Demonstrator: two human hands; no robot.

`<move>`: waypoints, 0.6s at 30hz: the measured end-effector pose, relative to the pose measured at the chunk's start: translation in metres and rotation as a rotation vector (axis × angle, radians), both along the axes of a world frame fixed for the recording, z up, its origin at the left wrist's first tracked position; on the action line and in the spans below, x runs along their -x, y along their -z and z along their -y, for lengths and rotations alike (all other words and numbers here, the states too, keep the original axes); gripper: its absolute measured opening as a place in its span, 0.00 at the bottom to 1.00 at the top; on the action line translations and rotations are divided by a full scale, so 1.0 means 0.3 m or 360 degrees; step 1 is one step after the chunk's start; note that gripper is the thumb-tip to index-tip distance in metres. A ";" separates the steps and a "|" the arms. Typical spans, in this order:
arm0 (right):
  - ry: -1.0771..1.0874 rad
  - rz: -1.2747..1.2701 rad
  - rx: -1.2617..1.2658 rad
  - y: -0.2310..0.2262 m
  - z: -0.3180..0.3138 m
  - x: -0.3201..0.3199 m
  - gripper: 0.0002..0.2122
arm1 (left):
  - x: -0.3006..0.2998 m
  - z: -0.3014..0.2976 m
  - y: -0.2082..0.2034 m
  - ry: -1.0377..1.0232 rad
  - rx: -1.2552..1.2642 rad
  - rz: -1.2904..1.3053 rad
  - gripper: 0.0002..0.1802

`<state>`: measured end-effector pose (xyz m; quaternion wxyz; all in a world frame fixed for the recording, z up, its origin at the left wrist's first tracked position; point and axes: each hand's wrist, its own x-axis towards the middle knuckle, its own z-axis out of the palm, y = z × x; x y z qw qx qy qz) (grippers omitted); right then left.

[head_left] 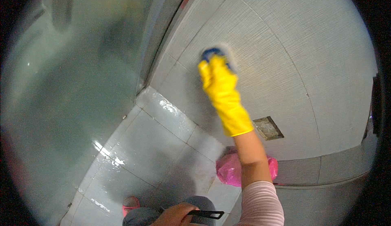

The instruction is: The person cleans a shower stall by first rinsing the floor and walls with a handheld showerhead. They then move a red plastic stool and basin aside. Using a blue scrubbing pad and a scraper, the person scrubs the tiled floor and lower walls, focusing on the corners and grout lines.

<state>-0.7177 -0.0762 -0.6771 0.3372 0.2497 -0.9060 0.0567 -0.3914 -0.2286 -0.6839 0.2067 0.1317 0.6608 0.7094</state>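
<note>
My right hand (220, 77), in a long yellow rubber glove, is closed on a blue scrubbing brush (213, 53). The brush is pressed to the grey textured wall tiles (269, 63); a pale, blurred edge shows along its far side. Low in the picture, my bare left hand (175, 215) is wrapped round a black handle (208, 214) with a slot at its end. What that handle belongs to is hidden by my hand and lap.
A glass panel (73, 104) stands at the left along the wet floor tiles (142, 148). Beside my right forearm sits a pink plastic bag (229, 170). A square recess (268, 128) is cut into the wall. My pink slipper (130, 204) is on the floor.
</note>
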 end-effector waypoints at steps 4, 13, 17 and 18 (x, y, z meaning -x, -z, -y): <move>0.0001 0.0139 -0.0313 0.319 -0.074 -0.041 0.16 | -0.005 0.037 -0.016 0.0119 0.0069 0.0107 0.10; -0.0184 -0.0198 0.0062 0.070 0.201 0.175 0.13 | -0.067 0.025 0.071 -0.0105 0.0083 -0.0160 0.10; 0.0226 0.0622 -0.0278 0.403 -0.013 -0.038 0.17 | 0.015 0.106 -0.132 0.0018 -0.0077 0.0089 0.10; 0.0332 0.0755 -0.0285 0.377 -0.066 -0.062 0.18 | 0.023 0.122 -0.152 0.0032 -0.0068 0.0142 0.09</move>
